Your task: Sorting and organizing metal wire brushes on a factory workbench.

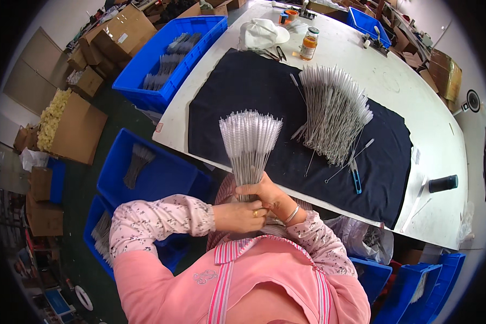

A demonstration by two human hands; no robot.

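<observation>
Upright in front of me is a bundle of thin wire cleaning brushes [250, 137], white bristles at the top and bare wire stems below. My right hand [269, 195] wraps round the stems, thumb across the front. Just below it, my left hand [240, 217] is closed at the lower ends of the stems, which its fingers partly hide. To the right, a large pile of similar brushes [332, 113] lies on a dark cloth [229, 89]. Beside that pile rest blue-handled snips [356, 179] and a few stray brushes.
Blue bins [140, 73] with brush bundles stand left of the white table [416, 102]. Toward its far side are a white cap [260, 33], a glass jar of orange liquid [309, 44] and dark pliers. A dark cylinder [443, 184] lies at the right edge.
</observation>
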